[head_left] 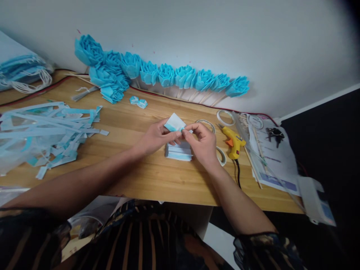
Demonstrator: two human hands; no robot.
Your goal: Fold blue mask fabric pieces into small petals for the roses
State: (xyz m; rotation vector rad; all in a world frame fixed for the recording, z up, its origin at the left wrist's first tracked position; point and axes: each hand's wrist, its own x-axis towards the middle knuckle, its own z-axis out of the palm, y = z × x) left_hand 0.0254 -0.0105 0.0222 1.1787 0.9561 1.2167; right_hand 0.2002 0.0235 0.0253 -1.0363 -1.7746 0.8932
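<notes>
One sheet (174,122), white with a pale blue edge, is held between both hands above the table (135,176), its upper corner pointing away from the person; the left hand (156,137) grips it from the left side, thumb over the lower edge and fingers behind; the right hand (201,142) pinches its lower right part between thumb and fingertips, right beside the left thumb. Just below the hands sits a stack (179,152) of layered white and blue pieces, partly covered by them.

Three tape rolls lie around the right hand: one roll (221,156) beside the wrist, another roll (213,127) partly behind the fingers, a third roll (225,117) farther back; to their right lies a yellow glue gun (234,140), its nozzle pointing away and its black cord (238,174) running toward the near edge; beyond it are papers (277,157) with keys (275,135) on top, and thin sticks lying along their left side.

Behind the sheet, to the left, are two small folded pieces (138,101); blue flowers (166,75) on pale stems lean in a row against the wall (174,30), with several bunched at its left end; a loose heap of strips (64,127), white and blue, covers the left part of the table.
</notes>
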